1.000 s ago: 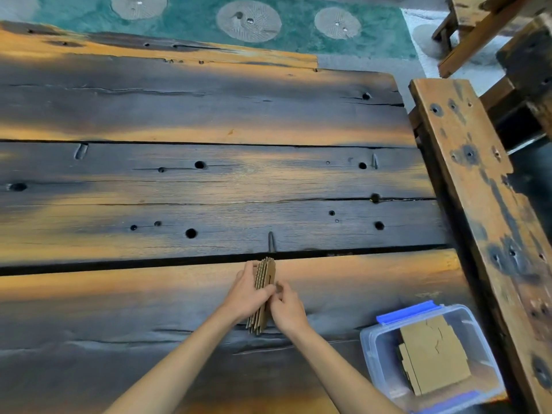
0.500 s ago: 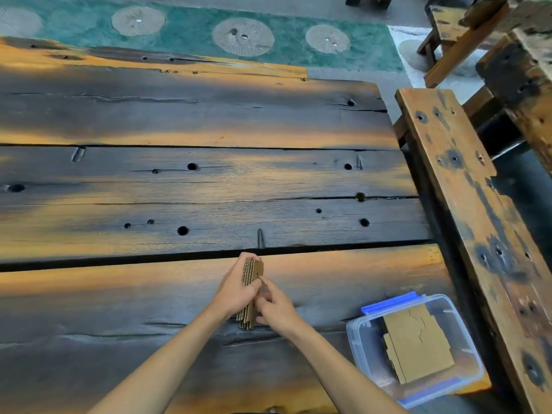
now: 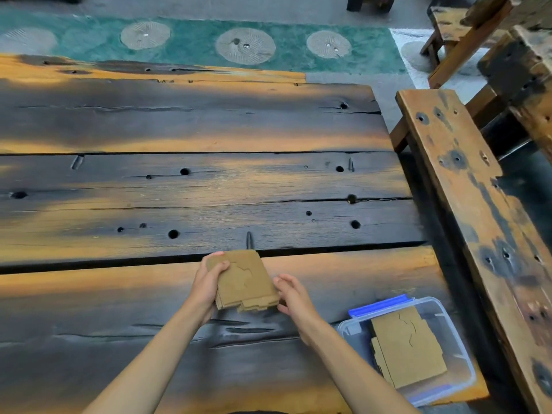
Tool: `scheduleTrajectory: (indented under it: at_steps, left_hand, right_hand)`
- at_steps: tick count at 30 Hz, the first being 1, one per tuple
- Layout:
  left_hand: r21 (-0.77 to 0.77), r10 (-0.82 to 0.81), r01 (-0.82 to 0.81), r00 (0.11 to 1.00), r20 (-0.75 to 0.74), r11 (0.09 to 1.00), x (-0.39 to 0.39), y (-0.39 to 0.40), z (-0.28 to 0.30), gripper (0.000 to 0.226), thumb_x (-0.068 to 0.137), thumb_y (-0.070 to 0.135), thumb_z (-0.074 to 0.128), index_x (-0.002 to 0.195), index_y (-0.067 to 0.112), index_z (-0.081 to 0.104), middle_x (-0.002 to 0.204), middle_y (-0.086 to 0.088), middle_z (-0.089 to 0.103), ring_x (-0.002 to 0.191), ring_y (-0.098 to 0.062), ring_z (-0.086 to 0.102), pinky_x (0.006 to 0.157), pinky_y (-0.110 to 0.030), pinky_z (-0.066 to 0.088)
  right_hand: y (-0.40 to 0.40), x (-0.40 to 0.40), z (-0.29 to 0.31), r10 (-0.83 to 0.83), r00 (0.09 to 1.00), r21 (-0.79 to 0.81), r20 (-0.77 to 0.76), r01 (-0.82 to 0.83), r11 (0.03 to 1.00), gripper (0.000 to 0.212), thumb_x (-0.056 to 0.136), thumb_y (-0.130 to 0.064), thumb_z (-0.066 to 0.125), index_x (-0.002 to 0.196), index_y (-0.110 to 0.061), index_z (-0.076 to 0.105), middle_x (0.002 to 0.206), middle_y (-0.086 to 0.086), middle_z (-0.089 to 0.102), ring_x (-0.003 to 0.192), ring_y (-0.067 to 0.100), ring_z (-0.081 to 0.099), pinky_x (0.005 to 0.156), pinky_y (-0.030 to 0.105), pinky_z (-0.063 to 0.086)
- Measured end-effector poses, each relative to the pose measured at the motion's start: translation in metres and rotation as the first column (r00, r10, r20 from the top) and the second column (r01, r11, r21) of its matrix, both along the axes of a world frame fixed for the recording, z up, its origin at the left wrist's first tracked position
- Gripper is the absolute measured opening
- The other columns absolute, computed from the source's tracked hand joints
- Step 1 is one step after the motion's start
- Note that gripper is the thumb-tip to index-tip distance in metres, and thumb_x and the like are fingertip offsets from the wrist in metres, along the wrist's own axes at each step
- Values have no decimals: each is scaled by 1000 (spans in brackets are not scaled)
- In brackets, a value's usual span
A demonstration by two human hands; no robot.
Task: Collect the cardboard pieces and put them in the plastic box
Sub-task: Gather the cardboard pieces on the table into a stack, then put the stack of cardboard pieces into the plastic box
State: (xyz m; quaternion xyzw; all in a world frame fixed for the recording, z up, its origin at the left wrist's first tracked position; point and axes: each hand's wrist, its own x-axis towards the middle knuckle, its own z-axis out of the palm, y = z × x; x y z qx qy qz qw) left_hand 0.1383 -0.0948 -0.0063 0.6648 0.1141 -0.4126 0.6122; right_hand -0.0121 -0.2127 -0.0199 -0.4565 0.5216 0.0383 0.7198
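Note:
A stack of brown cardboard pieces [image 3: 243,280] lies flat-faced just above the table, its top sheet showing a jagged cut line. My left hand [image 3: 209,283] grips the stack's left edge, thumb on top. My right hand [image 3: 294,295] rests against the stack's right edge with its fingers loosely curled. A clear plastic box [image 3: 448,333] with blue clips sits at the table's near right corner, to the right of my right forearm. More cardboard pieces [image 3: 407,349] lie flat inside it.
The table [image 3: 209,189] is made of dark, worn wooden planks with holes and gaps. A long wooden bench [image 3: 475,204] runs along its right side, with more wooden furniture behind it. A green rug [image 3: 194,43] covers the floor beyond the far edge.
The stack stood on edge between both hands; now it is turned flat, face up. My right hand has shifted to the stack's right edge.

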Motion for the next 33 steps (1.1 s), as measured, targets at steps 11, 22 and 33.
scheduleTrajectory:
  at_steps: [11, 22, 33]
  left_hand:
    - [-179, 98, -142, 967, -236, 974, -77, -71, 20, 29, 95, 12, 55, 119, 27, 54, 106, -11, 67, 86, -25, 64, 57, -34, 57]
    - [-245, -150, 103, 972, -179, 964, -106, -123, 27, 47, 74, 6, 64, 116, 25, 54, 107, -13, 65, 90, -27, 63, 70, -36, 55]
    - [-163, -825, 819, 563, 43, 550, -164, -179, 43, 57, 73, 15, 70, 127, 27, 54, 119, -8, 62, 99, -22, 63, 75, -33, 58]
  right_hand:
    - [-28, -25, 18, -494, 868, -232, 58, 493, 839, 34, 105, -26, 41, 87, -16, 68, 88, 4, 74, 85, 22, 67, 77, 37, 53]
    - [-56, -99, 22, -435, 890, -189, 134, 454, 871, 14, 104, -20, 48, 109, -18, 61, 102, 8, 70, 86, 20, 65, 62, 34, 54]
    - [-91, -214, 31, -484, 860, 32, 160, 486, 873, 31, 98, -19, 64, 129, -16, 64, 114, 6, 77, 99, 18, 75, 81, 34, 62]
